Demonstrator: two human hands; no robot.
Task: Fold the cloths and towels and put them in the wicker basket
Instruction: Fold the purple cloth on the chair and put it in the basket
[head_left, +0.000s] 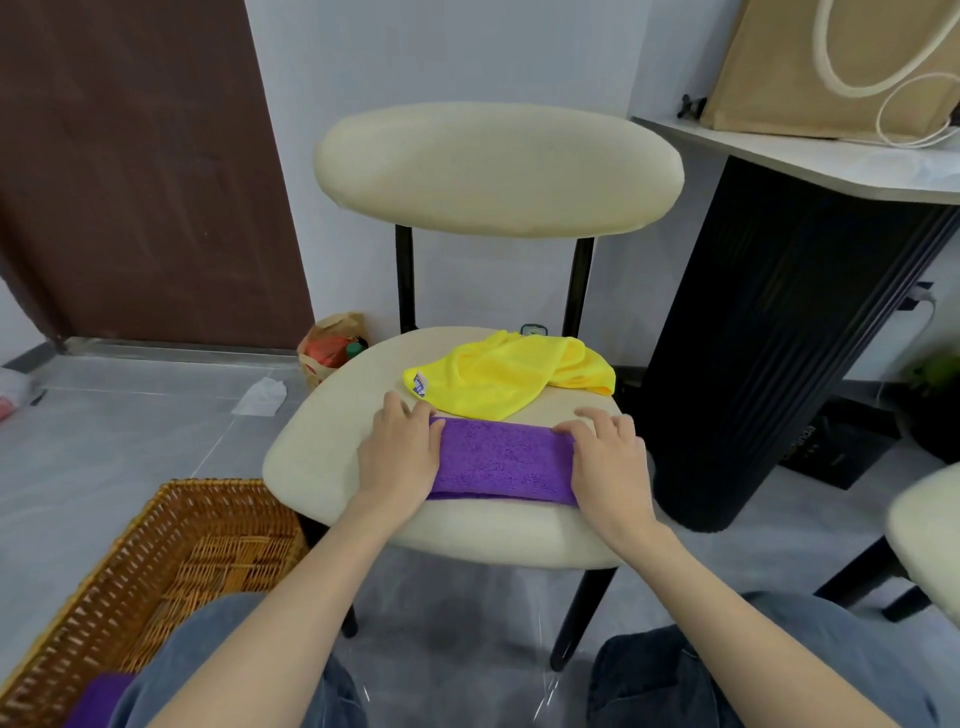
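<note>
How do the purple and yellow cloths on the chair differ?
The purple cloth is folded into a flat band; the yellow cloth lies loose and rumpled. The left hand and right hand rest on the purple cloth's ends; no hand touches the yellow cloth. The purple cloth lies in front, the yellow cloth behind. Both lie on the chair seat.

pale wall (441, 52) behind, dark brown door (140, 182) off to the left, grey tiled floor (130, 415) all round. centre stage, a cream chair (498, 166) with oval backrest on black legs. right side, a white-topped table (831, 171) on a black ribbed base (769, 338), brown paper bag (779, 67) on top.
</note>
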